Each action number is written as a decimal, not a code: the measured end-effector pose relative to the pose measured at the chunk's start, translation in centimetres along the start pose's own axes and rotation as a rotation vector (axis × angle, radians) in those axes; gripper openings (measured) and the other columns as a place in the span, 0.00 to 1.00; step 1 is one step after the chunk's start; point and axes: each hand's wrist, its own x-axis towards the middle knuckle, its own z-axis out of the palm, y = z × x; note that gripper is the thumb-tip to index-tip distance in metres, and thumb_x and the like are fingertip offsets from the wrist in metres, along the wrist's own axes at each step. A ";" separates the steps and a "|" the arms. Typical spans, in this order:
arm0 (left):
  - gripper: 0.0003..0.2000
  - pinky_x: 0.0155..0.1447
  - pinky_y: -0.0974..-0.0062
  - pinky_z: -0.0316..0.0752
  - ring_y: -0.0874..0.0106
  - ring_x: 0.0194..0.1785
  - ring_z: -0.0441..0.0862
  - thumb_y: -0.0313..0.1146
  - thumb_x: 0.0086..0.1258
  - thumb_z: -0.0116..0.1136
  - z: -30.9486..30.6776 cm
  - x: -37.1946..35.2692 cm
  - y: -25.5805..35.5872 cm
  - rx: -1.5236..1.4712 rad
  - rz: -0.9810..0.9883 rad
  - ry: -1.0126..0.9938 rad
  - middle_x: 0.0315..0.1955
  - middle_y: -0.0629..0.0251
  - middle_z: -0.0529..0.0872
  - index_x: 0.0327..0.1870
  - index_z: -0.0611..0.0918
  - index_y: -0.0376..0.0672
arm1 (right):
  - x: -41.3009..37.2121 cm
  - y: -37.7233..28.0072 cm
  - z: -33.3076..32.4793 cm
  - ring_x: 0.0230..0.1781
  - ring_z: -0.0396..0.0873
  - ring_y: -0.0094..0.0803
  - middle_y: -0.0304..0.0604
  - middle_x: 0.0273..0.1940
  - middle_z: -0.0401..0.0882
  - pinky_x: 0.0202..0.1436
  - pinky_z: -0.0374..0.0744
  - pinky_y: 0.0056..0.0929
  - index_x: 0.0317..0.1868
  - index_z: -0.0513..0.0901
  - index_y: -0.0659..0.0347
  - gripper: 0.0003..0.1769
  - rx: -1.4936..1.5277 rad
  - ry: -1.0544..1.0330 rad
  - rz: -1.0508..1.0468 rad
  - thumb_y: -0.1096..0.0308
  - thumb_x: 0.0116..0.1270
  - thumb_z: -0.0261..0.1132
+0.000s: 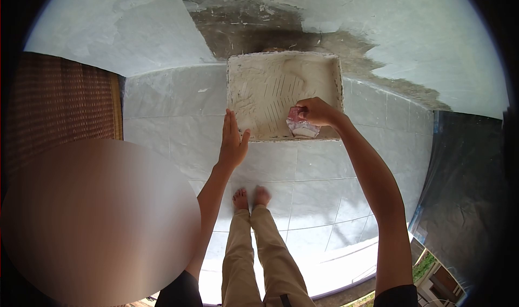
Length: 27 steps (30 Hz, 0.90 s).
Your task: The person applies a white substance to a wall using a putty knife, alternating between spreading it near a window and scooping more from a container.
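Note:
A shallow rectangular tray (339,85) with crusted edges holds wet beige plaster (259,85). Parallel groove marks run across the middle of the plaster. My right hand (320,113) is closed around a reddish scraper (297,122) smeared with plaster, down in the tray's front right part. The scraper's lower edge is coated pale. At the tray's front left corner lies my left hand (233,144), its fingers stretched along the outer left side and its thumb apart near the front edge. It appears to touch the corner.
Behind the tray, the wall (130,25) is partly coated pale, with a dark bare patch (243,28). Grey tiles (265,163) cover the floor; my feet (251,197) stand on them. A woven panel (65,101) is at left, a dark sheet (459,188) at right. A large blur hides the lower left.

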 end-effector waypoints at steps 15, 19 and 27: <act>0.35 0.82 0.58 0.52 0.51 0.82 0.52 0.39 0.80 0.51 -1.6 -0.2 0.2 -0.087 -0.016 0.001 0.79 0.43 0.54 0.80 0.52 0.33 | 1.1 -0.7 1.0 0.51 0.83 0.32 0.45 0.56 0.84 0.56 0.79 0.30 0.66 0.78 0.66 0.23 0.555 0.057 0.155 0.70 0.72 0.63; 0.30 0.79 0.59 0.58 0.52 0.78 0.61 0.39 0.81 0.50 -3.3 -0.5 1.8 -0.128 0.003 0.050 0.74 0.45 0.65 0.78 0.59 0.35 | -0.5 0.1 1.7 0.51 0.82 0.31 0.45 0.56 0.83 0.58 0.80 0.29 0.67 0.74 0.72 0.22 1.145 0.130 0.081 0.71 0.77 0.60; 0.21 0.74 0.61 0.65 0.55 0.71 0.72 0.35 0.80 0.50 -10.4 0.1 9.5 -0.217 0.112 0.158 0.65 0.48 0.78 0.69 0.72 0.35 | -6.1 -3.0 1.7 0.54 0.82 0.29 0.42 0.56 0.81 0.59 0.81 0.31 0.64 0.75 0.70 0.17 1.671 0.219 -0.205 0.71 0.80 0.56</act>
